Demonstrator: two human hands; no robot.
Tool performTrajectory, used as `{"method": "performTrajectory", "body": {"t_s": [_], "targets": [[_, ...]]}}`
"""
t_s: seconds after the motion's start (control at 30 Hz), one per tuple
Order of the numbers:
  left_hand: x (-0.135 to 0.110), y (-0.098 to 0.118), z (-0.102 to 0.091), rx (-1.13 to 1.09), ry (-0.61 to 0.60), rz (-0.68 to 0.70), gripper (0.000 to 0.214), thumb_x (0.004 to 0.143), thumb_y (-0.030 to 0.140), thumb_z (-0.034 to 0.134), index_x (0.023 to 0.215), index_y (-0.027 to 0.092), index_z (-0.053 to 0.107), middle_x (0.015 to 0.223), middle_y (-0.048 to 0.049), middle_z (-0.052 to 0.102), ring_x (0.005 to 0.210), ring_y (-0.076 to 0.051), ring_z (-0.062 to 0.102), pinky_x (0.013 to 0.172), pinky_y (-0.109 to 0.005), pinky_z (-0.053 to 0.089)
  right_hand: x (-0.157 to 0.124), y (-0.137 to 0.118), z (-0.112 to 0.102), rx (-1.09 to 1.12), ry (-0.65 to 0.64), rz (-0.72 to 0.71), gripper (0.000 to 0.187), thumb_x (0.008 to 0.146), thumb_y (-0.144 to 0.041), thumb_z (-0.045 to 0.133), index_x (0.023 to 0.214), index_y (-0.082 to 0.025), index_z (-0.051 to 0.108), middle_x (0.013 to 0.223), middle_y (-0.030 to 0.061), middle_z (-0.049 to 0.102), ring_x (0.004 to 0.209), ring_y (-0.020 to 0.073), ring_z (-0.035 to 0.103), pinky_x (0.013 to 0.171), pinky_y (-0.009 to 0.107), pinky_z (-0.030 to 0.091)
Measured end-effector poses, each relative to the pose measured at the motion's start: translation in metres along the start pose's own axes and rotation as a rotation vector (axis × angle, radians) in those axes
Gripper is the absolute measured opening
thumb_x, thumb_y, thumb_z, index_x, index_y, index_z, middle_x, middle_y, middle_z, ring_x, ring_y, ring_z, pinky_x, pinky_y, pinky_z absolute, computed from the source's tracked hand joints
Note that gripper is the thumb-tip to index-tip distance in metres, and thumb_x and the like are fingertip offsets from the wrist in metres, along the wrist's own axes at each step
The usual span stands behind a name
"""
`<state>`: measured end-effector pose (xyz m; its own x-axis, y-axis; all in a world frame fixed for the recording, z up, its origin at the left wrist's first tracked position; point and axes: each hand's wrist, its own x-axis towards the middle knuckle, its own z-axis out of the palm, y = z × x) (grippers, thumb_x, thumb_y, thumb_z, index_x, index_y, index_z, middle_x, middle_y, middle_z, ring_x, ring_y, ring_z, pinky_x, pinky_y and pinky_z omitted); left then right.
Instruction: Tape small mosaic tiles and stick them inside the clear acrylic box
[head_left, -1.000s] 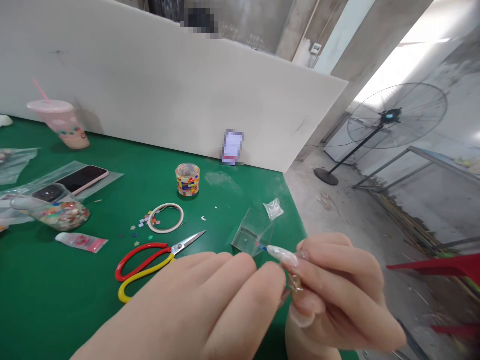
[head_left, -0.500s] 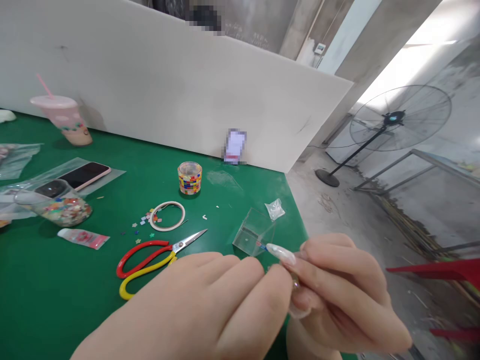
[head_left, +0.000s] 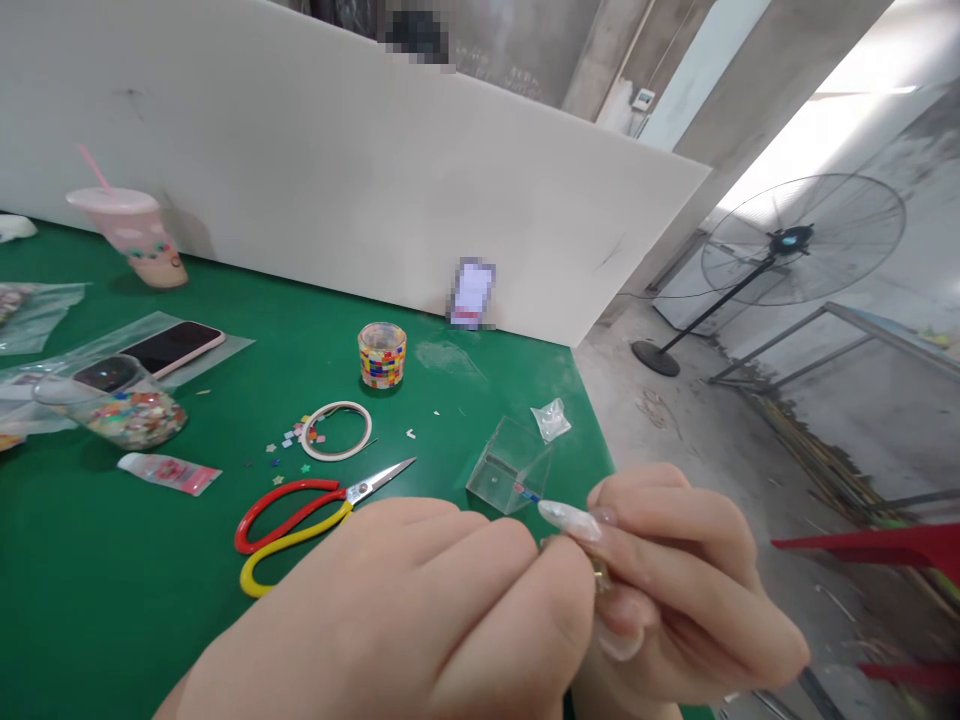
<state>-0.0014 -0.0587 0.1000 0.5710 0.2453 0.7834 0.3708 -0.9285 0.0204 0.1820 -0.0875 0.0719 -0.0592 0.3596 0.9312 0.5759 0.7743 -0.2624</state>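
Note:
My left hand (head_left: 420,610) is closed, its back to me and its fingers curled under. Pressed against its fingertips is my right hand (head_left: 682,580), also closed, with long pale nails. A small shiny gold-coloured bit (head_left: 599,577) shows between the two hands; the rest of what they hold is hidden. Just beyond the fingertips stands a clear open box (head_left: 504,470), with a thin blue-and-red strip (head_left: 527,493) by its near side. Scissors (head_left: 300,530) with one red and one yellow handle lie left of my left hand, blades partly apart.
A roll of white tape (head_left: 304,435) lies among small coloured pieces. Behind it stands a colourful mosaic-patterned cup (head_left: 382,365). Leftward are a tube (head_left: 169,473), a tilted cup of sequins (head_left: 142,420), a phone (head_left: 180,348) and a pink drink cup (head_left: 139,245). A white panel (head_left: 360,180) closes the back.
My right thumb has shifted slightly down and right, and the gold-coloured bit shows a little differently. Both hands stay together; the things on the table lie as before.

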Motion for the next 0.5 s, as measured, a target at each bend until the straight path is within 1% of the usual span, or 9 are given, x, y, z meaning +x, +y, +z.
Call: {"method": "performTrajectory", "body": {"t_s": [0.1,0.17,0.23,0.33,0.43,0.5], "targets": [[-0.0019,0.0007,0.0001,0.046,0.049,-0.041,0.018,0.105,0.021,0.044,0.092,0.022,0.057,0.069,0.0057,0.066,0.054,-0.009,0.059,0.055,-0.024,0.049,0.0006,0.0008,0.0010,0.030,0.017,0.012,0.024,0.104,-0.025,0.057,0.121,-0.023,0.074,0.083,0.0025,0.062,0.065,0.0136,0.058,0.050,0.031,0.048],[-0.0021,0.0007,0.0001,0.049,0.079,-0.028,0.018,0.103,0.020,0.046,0.089,0.021,0.056,0.068,0.0051,0.066,0.055,-0.010,0.061,0.054,-0.025,0.049,-0.0002,0.0015,0.0011,0.035,0.021,0.032,0.024,0.104,-0.026,0.057,0.120,-0.024,0.075,0.082,0.0024,0.062,0.064,0.0142,0.058,0.048,0.031,0.048],[-0.0006,0.0010,-0.0007,0.025,0.055,-0.048,0.016,0.098,0.014,0.049,0.084,0.022,0.052,0.067,0.0060,0.066,0.055,-0.010,0.061,0.053,-0.026,0.049,-0.0015,0.0023,0.0010,0.039,0.021,0.054,0.025,0.104,-0.028,0.056,0.120,-0.026,0.075,0.081,0.0022,0.062,0.062,0.0141,0.058,0.047,0.031,0.047],[0.0031,0.0026,-0.0033,-0.037,-0.006,-0.127,0.022,0.087,0.001,0.047,0.082,0.023,0.047,0.065,0.0087,0.063,0.051,-0.009,0.058,0.051,-0.028,0.045,-0.0026,0.0030,0.0009,0.060,0.027,0.078,0.025,0.104,-0.030,0.056,0.120,-0.026,0.075,0.081,0.0021,0.061,0.060,0.0132,0.056,0.046,0.030,0.046],[0.0039,0.0047,-0.0056,-0.106,-0.033,-0.165,0.025,0.084,-0.001,0.043,0.083,0.024,0.044,0.063,0.0097,0.060,0.048,-0.009,0.055,0.046,-0.029,0.040,-0.0012,0.0020,0.0010,0.093,0.028,0.101,0.024,0.104,-0.032,0.057,0.118,-0.026,0.075,0.081,0.0019,0.060,0.061,0.0130,0.056,0.047,0.030,0.044],[0.0019,0.0061,-0.0060,-0.129,-0.038,-0.176,0.025,0.084,0.000,0.042,0.083,0.025,0.042,0.063,0.0096,0.059,0.049,-0.010,0.055,0.046,-0.029,0.039,-0.0002,0.0009,0.0019,0.078,-0.018,0.135,0.026,0.106,-0.034,0.051,0.118,-0.028,0.073,0.081,0.0010,0.058,0.060,0.0121,0.054,0.047,0.029,0.045]]}}
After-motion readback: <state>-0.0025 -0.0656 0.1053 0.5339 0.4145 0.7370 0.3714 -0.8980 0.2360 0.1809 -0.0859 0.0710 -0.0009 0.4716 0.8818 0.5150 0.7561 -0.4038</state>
